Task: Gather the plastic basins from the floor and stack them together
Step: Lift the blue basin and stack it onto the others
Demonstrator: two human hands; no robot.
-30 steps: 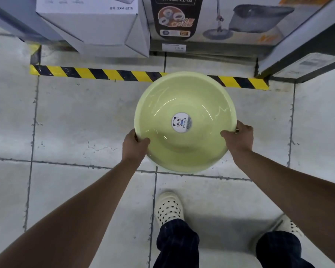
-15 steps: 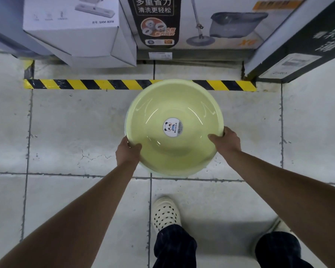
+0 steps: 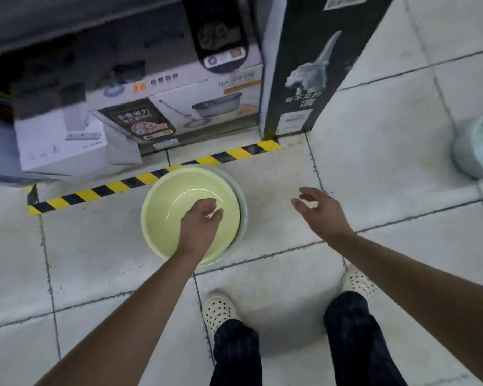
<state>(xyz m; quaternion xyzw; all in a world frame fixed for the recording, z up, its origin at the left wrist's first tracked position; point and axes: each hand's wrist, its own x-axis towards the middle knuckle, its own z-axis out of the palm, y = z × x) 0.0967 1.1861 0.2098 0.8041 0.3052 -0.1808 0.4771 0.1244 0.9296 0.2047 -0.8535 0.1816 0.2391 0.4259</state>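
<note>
Reaching down, a person's left hand hangs loose-fingered inside the yellow-green basin, gripping nothing. The right hand hovers beside it, fingers spread and empty. The glossy basin, gripped by its rim on both sides half a second ago, now sits nested in a pale green basin just short of the hazard tape. Well right of the tape's end stands a mint basin.

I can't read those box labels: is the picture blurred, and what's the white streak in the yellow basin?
Head view: the boxes look smeared, probably motion blur, so the print is illegible; the arc in the yellow basin is reflected glare; the wide lens bows the floor joints.
</note>
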